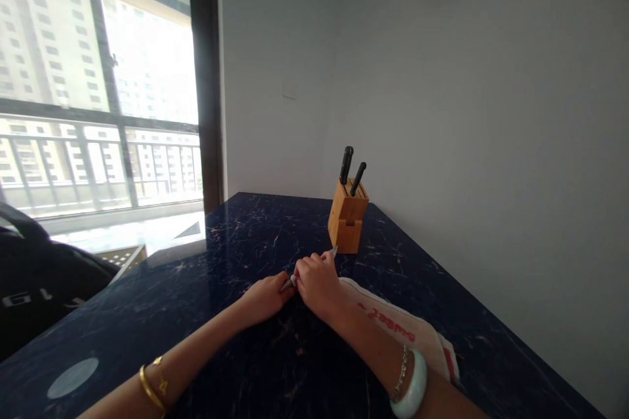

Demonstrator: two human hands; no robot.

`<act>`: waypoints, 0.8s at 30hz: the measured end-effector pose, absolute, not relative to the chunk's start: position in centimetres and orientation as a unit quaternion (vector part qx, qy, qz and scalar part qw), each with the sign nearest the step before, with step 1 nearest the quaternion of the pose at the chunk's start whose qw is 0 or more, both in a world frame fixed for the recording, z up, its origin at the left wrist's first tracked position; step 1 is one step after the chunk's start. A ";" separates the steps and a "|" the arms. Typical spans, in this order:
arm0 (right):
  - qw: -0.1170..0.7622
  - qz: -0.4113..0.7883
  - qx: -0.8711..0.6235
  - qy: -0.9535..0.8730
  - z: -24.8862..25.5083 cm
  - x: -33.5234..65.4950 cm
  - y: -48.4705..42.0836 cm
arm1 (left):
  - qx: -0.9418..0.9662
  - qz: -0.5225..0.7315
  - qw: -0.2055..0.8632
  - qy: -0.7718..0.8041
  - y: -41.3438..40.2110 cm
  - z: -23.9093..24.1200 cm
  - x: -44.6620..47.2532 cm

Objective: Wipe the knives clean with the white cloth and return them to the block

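Note:
Both my hands are closed on one thin bladed tool, held low over the dark table in front of the knife block. Its grey pointed tip sticks out beyond my right hand, whose fingers wrap around the middle. My left hand grips the near end; a small grey part shows between the two hands. The rest is covered by fingers, so its exact kind cannot be told. Just behind the tip stands a wooden knife block holding two black-handled knives. Under my right forearm lies a pale cloth with red lettering.
The dark blue marbled table meets a grey wall on the right. A whitish round patch is on the table at near left. A black bag-like object is beyond the left edge, by a large window.

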State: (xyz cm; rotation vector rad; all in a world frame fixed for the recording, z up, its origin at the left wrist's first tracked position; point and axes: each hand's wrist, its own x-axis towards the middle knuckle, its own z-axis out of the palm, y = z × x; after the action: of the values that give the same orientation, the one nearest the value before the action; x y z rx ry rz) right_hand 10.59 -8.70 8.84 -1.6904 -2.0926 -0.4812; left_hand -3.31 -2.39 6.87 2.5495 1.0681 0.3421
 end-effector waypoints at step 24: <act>0.201 -0.131 -0.624 -0.743 8.8 12.4 -8.9 | 0.886 0.137 0.192 0.399 -2.1 6.7 -3.1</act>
State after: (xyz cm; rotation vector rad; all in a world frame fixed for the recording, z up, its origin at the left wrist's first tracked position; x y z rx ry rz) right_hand 12.37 -8.87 8.84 -1.7450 -2.0773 -0.3658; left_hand -3.08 -2.07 6.71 2.4890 1.1198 0.3839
